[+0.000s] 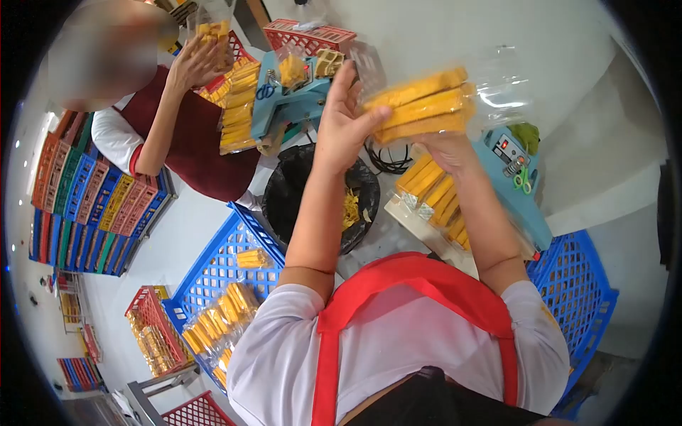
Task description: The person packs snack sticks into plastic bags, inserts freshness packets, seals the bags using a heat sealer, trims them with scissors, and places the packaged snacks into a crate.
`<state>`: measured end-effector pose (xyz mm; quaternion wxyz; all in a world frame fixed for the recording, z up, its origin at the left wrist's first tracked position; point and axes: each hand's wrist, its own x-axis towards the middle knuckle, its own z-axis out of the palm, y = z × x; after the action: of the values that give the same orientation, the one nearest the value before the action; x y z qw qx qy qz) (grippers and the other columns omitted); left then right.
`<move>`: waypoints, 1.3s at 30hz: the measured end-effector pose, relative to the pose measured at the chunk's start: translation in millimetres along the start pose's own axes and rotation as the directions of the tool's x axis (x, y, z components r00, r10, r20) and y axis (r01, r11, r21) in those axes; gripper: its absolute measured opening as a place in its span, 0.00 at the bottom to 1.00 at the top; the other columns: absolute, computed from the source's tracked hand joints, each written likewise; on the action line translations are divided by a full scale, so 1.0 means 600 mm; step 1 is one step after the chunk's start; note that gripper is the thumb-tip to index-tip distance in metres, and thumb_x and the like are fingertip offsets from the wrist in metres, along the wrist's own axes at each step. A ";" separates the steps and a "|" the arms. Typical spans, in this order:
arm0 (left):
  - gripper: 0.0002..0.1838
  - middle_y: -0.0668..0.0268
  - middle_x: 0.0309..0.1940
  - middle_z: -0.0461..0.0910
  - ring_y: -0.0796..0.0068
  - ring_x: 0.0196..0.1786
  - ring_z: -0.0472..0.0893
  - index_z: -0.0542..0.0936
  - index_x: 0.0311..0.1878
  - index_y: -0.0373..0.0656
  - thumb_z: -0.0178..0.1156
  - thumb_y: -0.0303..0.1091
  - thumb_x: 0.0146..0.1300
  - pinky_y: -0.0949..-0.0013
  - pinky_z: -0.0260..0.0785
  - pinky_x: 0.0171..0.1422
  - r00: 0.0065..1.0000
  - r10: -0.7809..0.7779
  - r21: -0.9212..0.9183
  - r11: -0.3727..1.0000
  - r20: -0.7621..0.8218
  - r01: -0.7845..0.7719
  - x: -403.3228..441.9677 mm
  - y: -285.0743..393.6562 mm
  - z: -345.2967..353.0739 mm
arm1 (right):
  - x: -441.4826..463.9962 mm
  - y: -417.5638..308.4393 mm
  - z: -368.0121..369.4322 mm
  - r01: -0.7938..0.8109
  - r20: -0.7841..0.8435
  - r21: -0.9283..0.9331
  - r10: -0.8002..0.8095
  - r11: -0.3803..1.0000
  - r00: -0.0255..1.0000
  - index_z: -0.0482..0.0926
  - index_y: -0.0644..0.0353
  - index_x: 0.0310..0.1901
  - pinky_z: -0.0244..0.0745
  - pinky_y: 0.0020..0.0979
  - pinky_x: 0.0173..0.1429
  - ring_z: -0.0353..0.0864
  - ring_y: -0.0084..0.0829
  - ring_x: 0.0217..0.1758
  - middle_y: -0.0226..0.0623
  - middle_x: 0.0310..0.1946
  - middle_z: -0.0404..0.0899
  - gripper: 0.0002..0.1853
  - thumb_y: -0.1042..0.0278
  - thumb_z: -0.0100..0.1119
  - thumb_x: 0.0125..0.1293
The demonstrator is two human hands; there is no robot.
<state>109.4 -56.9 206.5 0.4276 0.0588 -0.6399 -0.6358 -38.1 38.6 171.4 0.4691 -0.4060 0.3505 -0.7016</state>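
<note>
Holding up a clear bag of yellow sticks (425, 106) in the right hand (444, 148), gripped from below. Touching one end with the left hand (341, 126), thumb on it and fingers stretched out. Above a row of other yellow sticks (442, 201), beside a blue machine (516, 190). Near a black bin (283, 202).

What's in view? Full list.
machines: 2, light blue, right and upper centre
scissors: 2, green and blue, one per machine
held bag: 1, clear, upper right
other bags: several, clear, left
sticks: many, yellow, bagged and beside machines
bin: 1, black, left of centre
cable: uncounted, black, right of bin
crates: many, mixed colours, left, top, right
co-worker: 1, maroon and white, upper left
apron: 1, red, lower centre
left hand: 1, bare, thumb on held bag
right hand: 1, bare, under held bag
</note>
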 end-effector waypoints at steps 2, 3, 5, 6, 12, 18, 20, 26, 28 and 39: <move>0.45 0.49 0.64 0.41 0.58 0.66 0.47 0.40 0.65 0.42 0.59 0.20 0.49 0.62 0.47 0.65 0.921 -0.045 -0.212 0.977 -0.387 -0.041 -0.005 -0.017 0.012 | 0.015 0.009 0.022 0.180 -0.037 0.053 -0.178 0.982 0.983 0.67 0.61 0.50 0.70 0.30 0.50 0.72 0.30 0.48 0.35 0.45 0.72 0.27 0.77 0.64 0.45; 0.39 0.50 0.63 0.44 0.57 0.66 0.48 0.47 0.64 0.43 0.59 0.30 0.53 0.60 0.48 0.64 0.883 -0.086 -0.332 0.940 -0.461 -0.081 -0.016 -0.039 0.018 | 0.023 0.014 0.030 0.180 -0.017 0.058 -0.179 0.982 0.984 0.67 0.61 0.50 0.70 0.30 0.50 0.72 0.30 0.48 0.35 0.45 0.72 0.27 0.77 0.64 0.45; 0.33 0.55 0.62 0.52 0.58 0.64 0.54 0.55 0.62 0.45 0.56 0.43 0.56 0.57 0.50 0.63 0.935 -0.347 -0.805 0.573 -0.068 0.154 -0.039 -0.060 0.016 | 0.032 0.033 0.034 0.243 -0.080 -0.056 -0.247 0.968 0.966 0.65 0.61 0.51 0.68 0.32 0.52 0.70 0.30 0.50 0.36 0.47 0.70 0.27 0.77 0.63 0.47; 0.29 0.60 0.57 0.63 0.60 0.60 0.61 0.61 0.58 0.47 0.50 0.51 0.58 0.53 0.54 0.61 0.888 -0.458 -0.883 0.396 0.049 0.253 -0.043 -0.055 0.020 | 0.036 0.048 0.031 0.290 -0.061 -0.192 -0.307 0.937 0.950 0.64 0.61 0.52 0.65 0.32 0.55 0.68 0.30 0.53 0.36 0.50 0.67 0.26 0.75 0.60 0.51; 0.29 0.59 0.53 0.68 0.60 0.55 0.67 0.66 0.55 0.43 0.47 0.55 0.58 0.56 0.57 0.60 0.953 -0.297 -0.938 0.343 -0.054 0.054 -0.039 -0.025 -0.009 | 0.010 0.038 0.069 0.171 -0.055 -0.745 -0.316 0.645 0.947 0.62 0.61 0.55 0.62 0.31 0.57 0.66 0.28 0.54 0.37 0.52 0.65 0.24 0.74 0.55 0.55; 0.28 0.60 0.53 0.68 0.59 0.55 0.67 0.66 0.55 0.44 0.44 0.56 0.59 0.55 0.57 0.60 0.937 -0.234 -0.893 0.427 -0.259 -0.140 -0.037 -0.034 -0.032 | -0.012 -0.013 0.088 0.117 -0.069 -0.375 -0.153 0.920 0.986 0.63 0.62 0.55 0.63 0.28 0.56 0.67 0.24 0.52 0.36 0.50 0.67 0.22 0.79 0.50 0.56; 0.29 0.62 0.54 0.66 0.59 0.57 0.65 0.65 0.56 0.47 0.43 0.58 0.57 0.52 0.55 0.61 0.928 -0.206 -0.909 0.352 -0.309 -0.225 -0.030 -0.051 -0.057 | -0.030 -0.021 0.057 0.230 -0.057 -0.587 -0.323 0.776 0.945 0.65 0.62 0.54 0.64 0.28 0.54 0.68 0.24 0.51 0.35 0.49 0.69 0.22 0.81 0.50 0.55; 0.30 0.62 0.55 0.66 0.59 0.58 0.64 0.64 0.57 0.47 0.45 0.57 0.56 0.51 0.54 0.61 0.905 -0.207 -0.859 0.447 -0.372 -0.251 -0.023 -0.075 -0.059 | -0.075 -0.074 0.094 0.573 0.444 -0.798 -0.459 0.189 0.770 0.71 0.65 0.46 0.70 0.29 0.45 0.76 0.34 0.40 0.40 0.39 0.76 0.17 0.82 0.52 0.53; 0.27 0.63 0.52 0.68 0.62 0.55 0.68 0.66 0.54 0.45 0.45 0.54 0.59 0.55 0.59 0.59 0.928 -0.192 -0.892 0.391 -0.319 -0.226 -0.021 -0.070 -0.039 | -0.057 -0.068 0.093 0.579 0.529 -0.815 -0.440 -0.025 0.725 0.71 0.65 0.46 0.71 0.32 0.43 0.75 0.41 0.37 0.45 0.37 0.75 0.17 0.80 0.53 0.52; 0.27 0.61 0.53 0.68 0.60 0.56 0.67 0.65 0.55 0.45 0.53 0.49 0.55 0.55 0.57 0.60 0.939 -0.234 -0.880 0.459 -0.251 -0.120 -0.040 -0.073 0.022 | -0.058 -0.039 0.069 0.300 0.202 -0.928 -0.380 0.221 0.903 0.72 0.63 0.45 0.69 0.33 0.30 0.75 0.42 0.28 0.46 0.27 0.75 0.16 0.75 0.54 0.53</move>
<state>95.6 -39.9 159.8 0.4760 -0.0422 -0.1305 -0.8687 -1.7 74.2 201.2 -0.0359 -0.6438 0.6114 -0.4588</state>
